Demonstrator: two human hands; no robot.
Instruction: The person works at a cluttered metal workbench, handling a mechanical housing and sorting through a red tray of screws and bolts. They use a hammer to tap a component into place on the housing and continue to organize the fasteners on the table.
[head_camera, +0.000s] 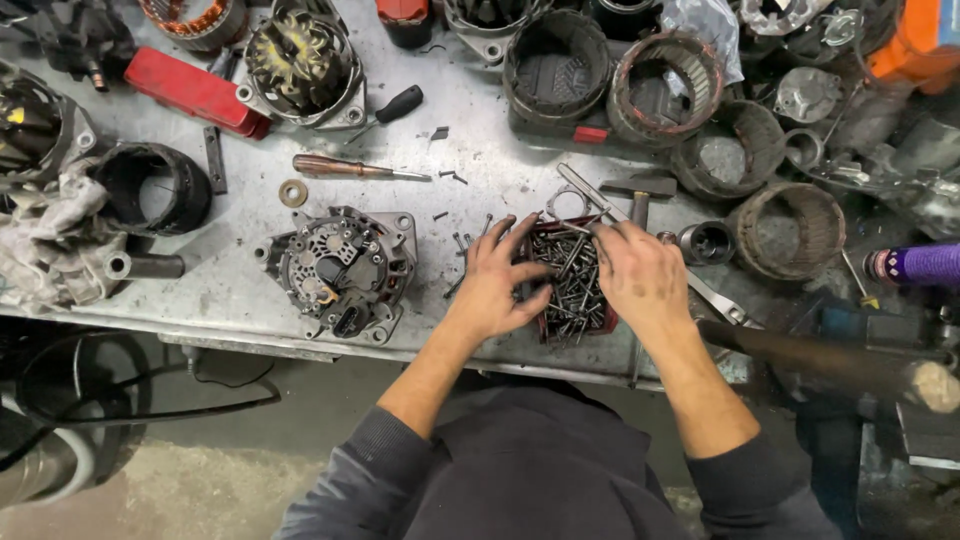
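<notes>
Dark-sleeved forearms nearest the lens. Left hand (497, 283): grip loose, fingers spread, resting on the red tray (548, 330) of bolts (574, 285). Right hand (640, 275): fingers curled down into the bolts; whether it pinches one, cannot tell. Tray at the table (230, 290) front edge, long axis running away from the person. Alternator (345, 270) lies left.

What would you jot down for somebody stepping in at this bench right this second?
Left hand: fingers spread in the red tray of bolts, holding nothing clearly.
Right hand: also in the tray, fingertips among the bolts; grip unclear.
Alternator sits left of the tray on the metal bench, untouched. Wooden-handled screwdriver lies above it; a few loose bolts lie between.
Done: nothing visibly picked out. Left: sorting continues.
</notes>
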